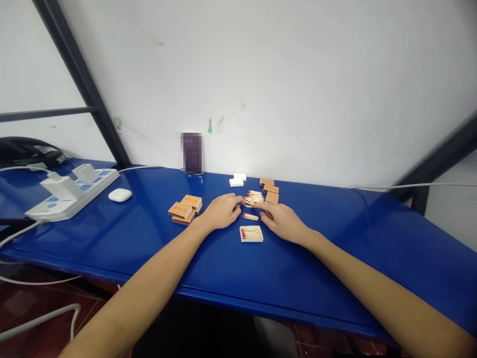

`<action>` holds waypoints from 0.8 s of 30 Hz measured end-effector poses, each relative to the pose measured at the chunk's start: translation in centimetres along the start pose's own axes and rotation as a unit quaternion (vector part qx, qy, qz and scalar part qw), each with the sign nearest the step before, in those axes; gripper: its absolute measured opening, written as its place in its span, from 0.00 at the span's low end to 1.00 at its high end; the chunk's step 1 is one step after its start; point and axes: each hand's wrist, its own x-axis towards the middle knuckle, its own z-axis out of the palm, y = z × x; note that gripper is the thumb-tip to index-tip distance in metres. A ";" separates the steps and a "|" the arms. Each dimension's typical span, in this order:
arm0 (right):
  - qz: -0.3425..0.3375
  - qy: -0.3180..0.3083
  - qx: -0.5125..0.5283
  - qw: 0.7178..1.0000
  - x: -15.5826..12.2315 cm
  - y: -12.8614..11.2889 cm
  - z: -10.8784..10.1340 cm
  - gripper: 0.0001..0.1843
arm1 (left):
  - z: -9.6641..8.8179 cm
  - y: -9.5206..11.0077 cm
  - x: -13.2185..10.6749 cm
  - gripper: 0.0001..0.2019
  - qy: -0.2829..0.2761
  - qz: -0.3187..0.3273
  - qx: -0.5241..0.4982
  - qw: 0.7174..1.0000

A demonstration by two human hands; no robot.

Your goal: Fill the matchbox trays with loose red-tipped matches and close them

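Observation:
My left hand [222,211] lies palm down on the blue table [335,248], fingertips reaching a loose pile of red-tipped matches [254,197]. My right hand [282,221] rests just right of it, fingers stretched toward the same pile. A few matches [250,216] lie between the hands. In front of them sits an open white matchbox tray [251,233] holding matches. Neither hand visibly grips anything.
Orange matchboxes are stacked to the left [185,209] and lined up behind the pile [270,190]. Two white trays [237,179] lie near the wall. A power strip [70,193], a white earbud case [119,195], cables and a dark standing object [192,153] are also here.

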 end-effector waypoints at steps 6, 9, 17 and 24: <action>0.000 0.003 0.005 1.000 0.0 0.0 0.0 0.21 | 0.1 -0.1 0.0 0.19 0.011 0.002 -0.028 1.000; -0.006 0.003 0.005 1.000 0.0 0.1 0.0 0.20 | 0.1 -0.1 0.0 0.20 0.005 -0.003 -0.016 1.000; -0.023 0.008 0.011 1.000 -0.1 0.4 0.2 0.20 | 0.2 -0.1 0.1 0.18 -0.003 0.001 -0.007 1.000; -0.021 0.005 0.021 1.000 -0.1 0.2 0.2 0.19 | 0.1 -0.1 0.0 0.19 -0.004 0.003 -0.010 1.000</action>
